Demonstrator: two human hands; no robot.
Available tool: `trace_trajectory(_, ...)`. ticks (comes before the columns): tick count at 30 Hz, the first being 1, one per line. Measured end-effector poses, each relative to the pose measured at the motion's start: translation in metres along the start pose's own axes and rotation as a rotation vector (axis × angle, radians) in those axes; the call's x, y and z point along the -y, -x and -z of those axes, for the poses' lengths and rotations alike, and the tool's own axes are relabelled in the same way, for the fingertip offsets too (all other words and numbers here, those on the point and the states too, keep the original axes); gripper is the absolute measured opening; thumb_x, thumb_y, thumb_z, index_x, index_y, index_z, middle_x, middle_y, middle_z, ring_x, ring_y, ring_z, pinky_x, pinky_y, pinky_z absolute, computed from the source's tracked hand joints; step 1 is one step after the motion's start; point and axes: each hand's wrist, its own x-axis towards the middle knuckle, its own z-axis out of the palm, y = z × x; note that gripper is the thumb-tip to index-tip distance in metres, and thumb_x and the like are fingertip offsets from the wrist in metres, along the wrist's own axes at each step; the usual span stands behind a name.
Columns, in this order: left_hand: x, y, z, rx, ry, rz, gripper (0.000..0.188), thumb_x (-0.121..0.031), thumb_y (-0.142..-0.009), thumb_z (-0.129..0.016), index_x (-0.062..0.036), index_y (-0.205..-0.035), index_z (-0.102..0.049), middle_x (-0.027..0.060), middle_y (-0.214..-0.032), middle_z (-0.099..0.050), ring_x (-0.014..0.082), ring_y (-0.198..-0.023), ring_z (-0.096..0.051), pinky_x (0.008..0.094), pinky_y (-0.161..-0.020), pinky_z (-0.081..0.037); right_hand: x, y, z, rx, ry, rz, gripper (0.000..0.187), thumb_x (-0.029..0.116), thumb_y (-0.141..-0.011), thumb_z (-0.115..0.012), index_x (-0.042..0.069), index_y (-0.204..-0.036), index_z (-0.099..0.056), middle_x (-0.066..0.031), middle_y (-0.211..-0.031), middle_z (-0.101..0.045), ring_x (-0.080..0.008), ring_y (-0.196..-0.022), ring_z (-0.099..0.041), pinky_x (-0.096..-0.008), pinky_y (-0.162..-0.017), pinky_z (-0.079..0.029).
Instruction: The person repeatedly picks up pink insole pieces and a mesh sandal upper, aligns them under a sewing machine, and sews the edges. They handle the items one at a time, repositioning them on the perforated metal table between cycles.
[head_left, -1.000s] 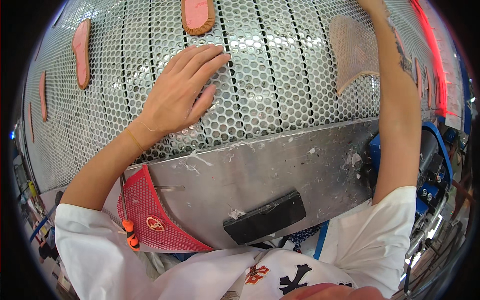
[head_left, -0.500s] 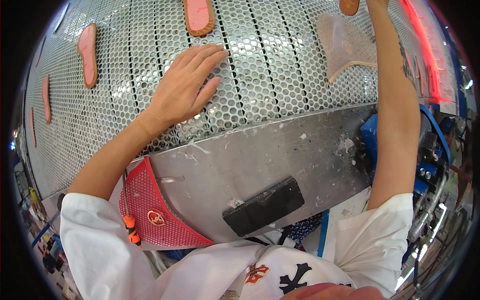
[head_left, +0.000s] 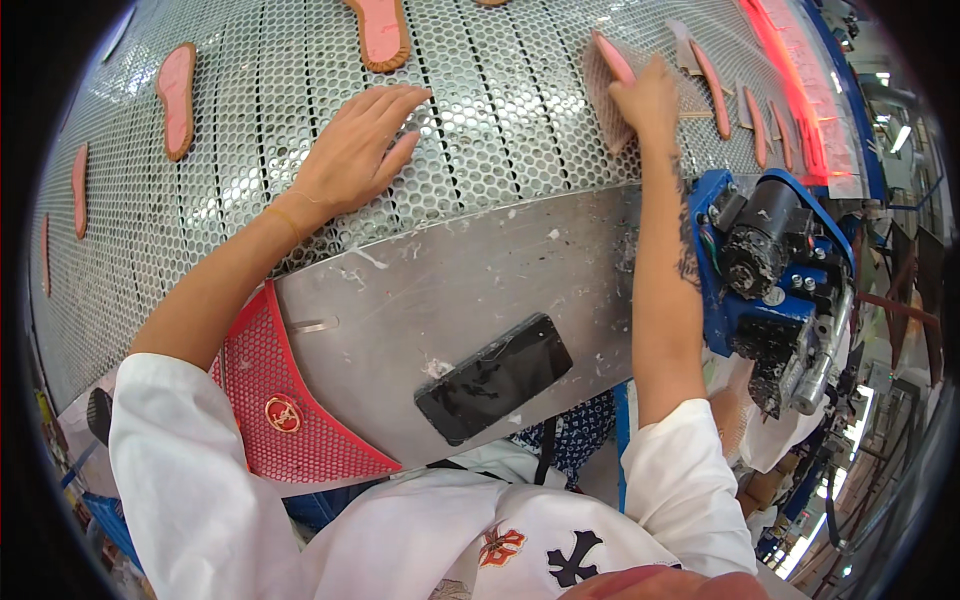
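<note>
The person's right hand [head_left: 652, 98] has a narrow grip on the near end of a pink insole [head_left: 612, 58], which is tilted over a clear mesh piece [head_left: 604, 105] on the holed metal bed [head_left: 480, 130]. The left hand [head_left: 362, 145] is spread palm down on the bed, thumb apart, its grip wide and holding nothing that I can see. More insoles [head_left: 178, 100] lie across both sides. Nearer the person, a black phone [head_left: 495, 380] and a red mesh piece [head_left: 325, 425] rest on the metal ledge [head_left: 470, 270], left of a blue machine part [head_left: 712, 255].
</note>
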Motion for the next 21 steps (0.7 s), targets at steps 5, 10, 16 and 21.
trace_trajectory(5,-0.004,0.0,0.001,-0.018,-0.051,-0.014,0.046,-0.019,-0.098,-0.054,-0.0033,-0.141,-0.049,0.0186,-0.139,-0.056,0.0378,-0.13,-0.05,0.0462,-0.111,-0.038,0.001,0.018,0.002,-0.046,-0.02,-0.076,0.073,0.03,-0.079,-0.069,-0.008,-0.135,-0.045,-0.0298,-0.125,-0.059,-0.0479,-0.116,-0.054,-0.0554,-0.1,-0.046)
trace_trajectory(10,-0.005,-0.001,0.004,0.009,-0.055,0.007,0.047,-0.018,-0.097,-0.053,-0.0037,-0.141,-0.048,0.0188,-0.14,-0.054,0.0385,-0.13,-0.049,0.0461,-0.112,-0.037,0.012,-0.004,-0.017,-0.103,-0.043,-0.095,0.072,0.029,-0.079,-0.069,-0.006,-0.137,-0.044,-0.0294,-0.12,-0.061,-0.0468,-0.115,-0.055,-0.0556,-0.099,-0.045)
trace_trajectory(16,-0.006,-0.006,0.001,-0.019,-0.029,0.003,0.043,-0.019,-0.097,-0.054,-0.002,-0.136,-0.051,0.0177,-0.135,-0.058,0.0361,-0.128,-0.051,0.0459,-0.11,-0.038,0.032,-0.044,-0.025,-0.164,-0.103,-0.041,0.066,0.017,-0.086,-0.065,-0.005,-0.143,-0.039,-0.0293,-0.126,-0.057,-0.0464,-0.116,-0.054,-0.0558,-0.097,-0.046)
trace_trajectory(21,-0.006,-0.002,0.001,-0.007,-0.049,0.019,0.045,-0.017,-0.097,-0.053,-0.0025,-0.14,-0.049,0.0188,-0.137,-0.056,0.0377,-0.129,-0.05,0.0458,-0.112,-0.037,0.039,-0.035,0.021,-0.416,-0.108,0.019,0.07,0.005,-0.084,-0.061,-0.002,-0.149,-0.034,-0.0286,-0.133,-0.053,-0.0479,-0.121,-0.051,-0.0542,-0.103,-0.042)
